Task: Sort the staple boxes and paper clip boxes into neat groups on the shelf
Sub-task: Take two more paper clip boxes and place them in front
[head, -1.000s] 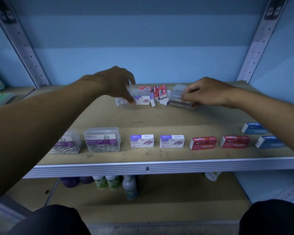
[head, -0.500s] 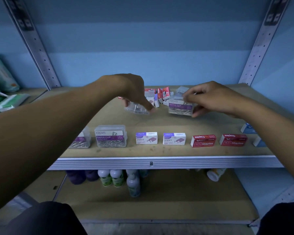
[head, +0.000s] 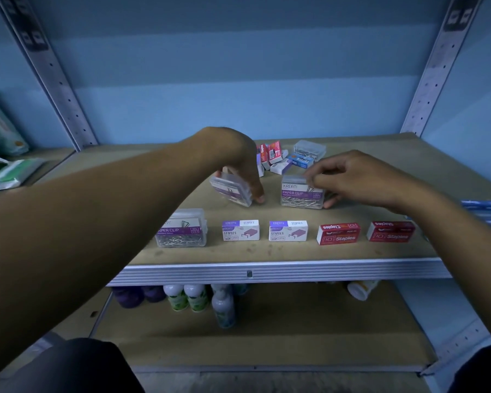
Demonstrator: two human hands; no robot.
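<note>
We note the front row on the shelf (head: 267, 272) is sorted by kind. Our left hand (head: 238, 168) grasps a tilted paper clip box (head: 230, 190); our right hand (head: 352, 177) grasps an upright paper clip box (head: 301, 192). At twelve o'clock, an unsorted pile (head: 284, 157) remains. We judge the task roughly half complete.

A front row of boxes, from the clear paper clip box (head: 182, 229) to the red staple box (head: 391, 231), lined the shelf (head: 267, 272) edge with bare gaps between them. Behind it lay an open strip of board, blocked only by two held clear boxes (head: 233, 191) (head: 301, 192). The jumbled pile (head: 284, 158) crowded the back, perhaps leaving room on both sides.
</note>
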